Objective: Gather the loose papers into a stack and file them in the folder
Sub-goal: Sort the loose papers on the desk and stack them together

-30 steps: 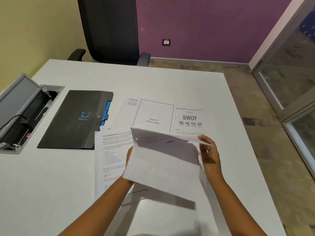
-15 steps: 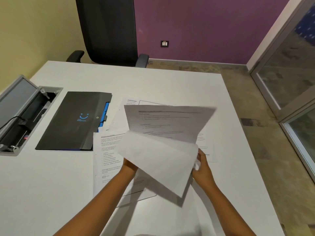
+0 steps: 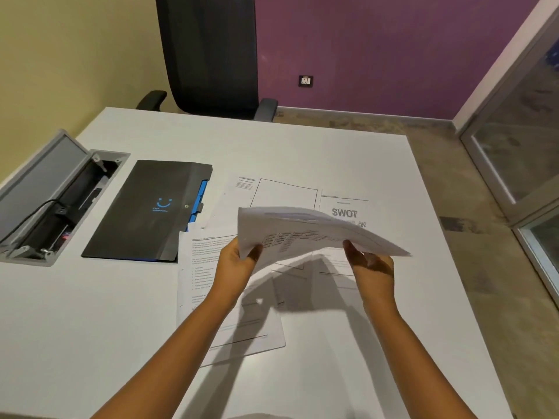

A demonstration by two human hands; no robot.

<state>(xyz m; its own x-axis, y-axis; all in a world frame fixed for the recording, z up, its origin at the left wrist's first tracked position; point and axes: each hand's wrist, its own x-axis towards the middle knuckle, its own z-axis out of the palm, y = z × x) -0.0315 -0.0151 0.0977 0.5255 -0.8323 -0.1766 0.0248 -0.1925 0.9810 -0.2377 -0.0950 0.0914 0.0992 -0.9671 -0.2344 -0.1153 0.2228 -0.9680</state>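
Left hand point(image 3: 239, 261) and right hand point(image 3: 373, 267) pinch opposite edges of the lifted sheets point(image 3: 308, 234), squaring them above loose papers point(image 3: 211, 285) right of the closed folder point(image 3: 145, 210).

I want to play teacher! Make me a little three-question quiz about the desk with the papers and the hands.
1. True or false: the black folder lies closed on the white desk.
2. What big word is printed on the sheet lying furthest right?
3. What do the left hand and right hand hold? A) the folder B) held papers lifted off the desk C) a cable

Key: 1 true; 2 SWOT; 3 B. The fingers of both hands grip the papers at opposite edges, above other sheets such as the text page still lying on the desk.
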